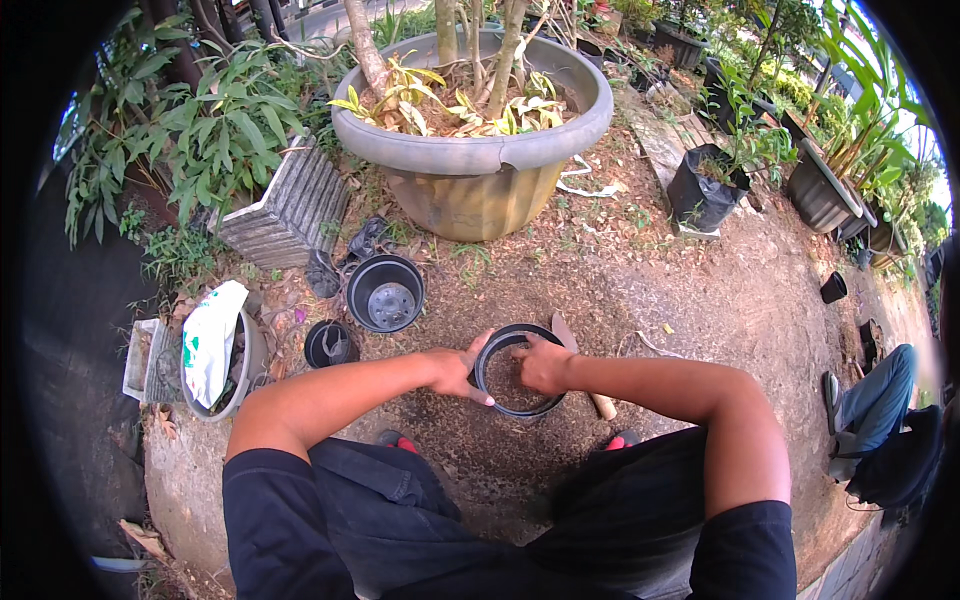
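My left hand (458, 372) grips the left outer side of a round black pot (520, 408) with soil in it, which sits on the ground between my feet. My right hand (542, 365) reaches inside the pot from the right, fingers bent into the soil (508, 378), their tips partly hidden. A trowel (563, 328) lies beside the pot on its right, partly covered by it and my right arm. An empty black pot (386, 305) stands at the upper left, with a smaller black pot (330, 345) beside it.
A large cracked planter (470, 205) with stems stands ahead. A pale planter with a white sack (210, 345), a ridged trough (280, 215) and dark sheeting (85, 380) are at left. Potted plants (705, 195) line the right. A seated person in jeans (870, 395) is at far right.
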Demonstrator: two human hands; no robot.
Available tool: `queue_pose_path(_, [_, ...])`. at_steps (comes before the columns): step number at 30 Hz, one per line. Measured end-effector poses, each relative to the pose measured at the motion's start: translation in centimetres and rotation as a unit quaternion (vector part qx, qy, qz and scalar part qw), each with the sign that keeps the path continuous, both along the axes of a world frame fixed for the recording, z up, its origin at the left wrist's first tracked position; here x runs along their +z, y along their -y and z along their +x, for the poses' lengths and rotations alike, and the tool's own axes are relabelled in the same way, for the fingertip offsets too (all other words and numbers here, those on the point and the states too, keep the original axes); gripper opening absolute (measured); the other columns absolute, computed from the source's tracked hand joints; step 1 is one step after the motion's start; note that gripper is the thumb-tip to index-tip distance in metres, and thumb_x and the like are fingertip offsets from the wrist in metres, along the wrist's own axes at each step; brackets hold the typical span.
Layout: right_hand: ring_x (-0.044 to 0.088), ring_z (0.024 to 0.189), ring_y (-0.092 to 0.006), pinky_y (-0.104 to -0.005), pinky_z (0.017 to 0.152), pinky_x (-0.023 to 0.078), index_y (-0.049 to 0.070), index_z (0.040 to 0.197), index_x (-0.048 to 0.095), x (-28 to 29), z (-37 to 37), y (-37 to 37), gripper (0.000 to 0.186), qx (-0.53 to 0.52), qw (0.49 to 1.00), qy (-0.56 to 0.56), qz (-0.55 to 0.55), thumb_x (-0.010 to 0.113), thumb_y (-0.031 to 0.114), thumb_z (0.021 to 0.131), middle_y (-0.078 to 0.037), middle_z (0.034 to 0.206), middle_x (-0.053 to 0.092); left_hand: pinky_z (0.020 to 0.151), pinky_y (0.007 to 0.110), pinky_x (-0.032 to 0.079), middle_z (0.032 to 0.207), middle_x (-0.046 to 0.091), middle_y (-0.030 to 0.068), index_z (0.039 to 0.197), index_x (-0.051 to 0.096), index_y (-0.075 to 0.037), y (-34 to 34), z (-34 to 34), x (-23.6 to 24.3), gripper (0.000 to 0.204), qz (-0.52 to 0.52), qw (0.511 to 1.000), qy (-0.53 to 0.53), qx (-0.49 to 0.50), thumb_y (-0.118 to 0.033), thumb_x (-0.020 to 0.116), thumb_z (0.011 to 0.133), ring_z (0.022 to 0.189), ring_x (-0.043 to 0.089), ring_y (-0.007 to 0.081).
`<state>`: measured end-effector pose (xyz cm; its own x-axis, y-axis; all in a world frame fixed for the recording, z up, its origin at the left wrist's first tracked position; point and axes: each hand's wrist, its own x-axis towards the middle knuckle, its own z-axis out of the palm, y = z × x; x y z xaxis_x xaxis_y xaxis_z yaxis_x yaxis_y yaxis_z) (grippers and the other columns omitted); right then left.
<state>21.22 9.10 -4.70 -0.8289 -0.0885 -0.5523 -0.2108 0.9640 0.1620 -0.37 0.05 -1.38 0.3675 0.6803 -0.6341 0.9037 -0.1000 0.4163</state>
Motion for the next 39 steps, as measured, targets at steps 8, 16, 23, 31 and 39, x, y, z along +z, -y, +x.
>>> queue_pose_path(8, [0.053,0.125,-0.0233,-0.0516,0.099,0.044,0.019,0.098,0.079,1.0,1.1,-1.2,0.021,-0.088,0.994,0.017,0.055,0.063,0.027,0.086,-0.001,0.109,0.072,0.110,0.042,0.043,0.146,0.053,0.0275,0.154,-0.030,-0.003,0.0,0.1,0.2,0.147,-0.001,1.000,0.004,0.006,-0.078,0.069,0.076,0.131,0.056,0.0397])
queue_pose_path(16, [0.052,0.126,-0.0225,-0.0539,0.098,0.043,0.025,0.113,0.076,-0.4,1.3,-1.6,0.029,-0.098,0.990,-0.089,-0.048,0.066,0.030,0.086,0.004,0.120,0.068,0.110,0.044,0.043,0.142,0.053,0.0335,0.154,-0.029,-0.002,-0.1,0.1,0.0,0.143,0.001,1.000,-0.002,-0.006,-0.076,0.068,0.079,0.129,0.056,0.0437])
queue_pose_path(23, [0.054,0.127,-0.0228,-0.0543,0.098,0.043,0.021,0.108,0.073,-0.8,1.2,-1.7,0.028,-0.047,0.997,0.040,0.046,0.072,0.031,0.081,0.004,0.115,0.068,0.110,0.044,0.043,0.141,0.053,0.0332,0.154,-0.029,-0.003,-0.1,0.3,0.4,0.144,0.012,1.000,0.009,-0.002,-0.076,0.069,0.079,0.129,0.056,0.0438])
queue_pose_path(31, [0.056,0.122,-0.0194,-0.0520,0.095,0.044,0.026,0.098,0.073,-3.8,2.5,-0.8,0.015,-0.125,0.987,-0.087,-0.045,0.064,0.027,0.086,0.006,0.103,0.070,0.111,0.043,0.043,0.139,0.055,0.0335,0.154,-0.028,-0.002,0.0,0.6,0.9,0.144,-0.005,1.000,-0.008,0.004,-0.075,0.070,0.079,0.129,0.055,0.0437])
queue_pose_path(39, [0.057,0.101,-0.0180,-0.0438,0.085,0.045,0.024,0.095,0.074,-0.9,3.2,-3.7,0.013,-0.130,0.947,-0.278,-0.095,0.066,0.025,0.085,0.006,0.091,0.067,0.109,0.043,0.044,0.146,0.052,0.0285,0.154,-0.030,-0.002,-0.1,0.4,0.9,0.147,-0.022,0.999,-0.029,0.000,-0.080,0.068,0.076,0.130,0.057,0.0396])
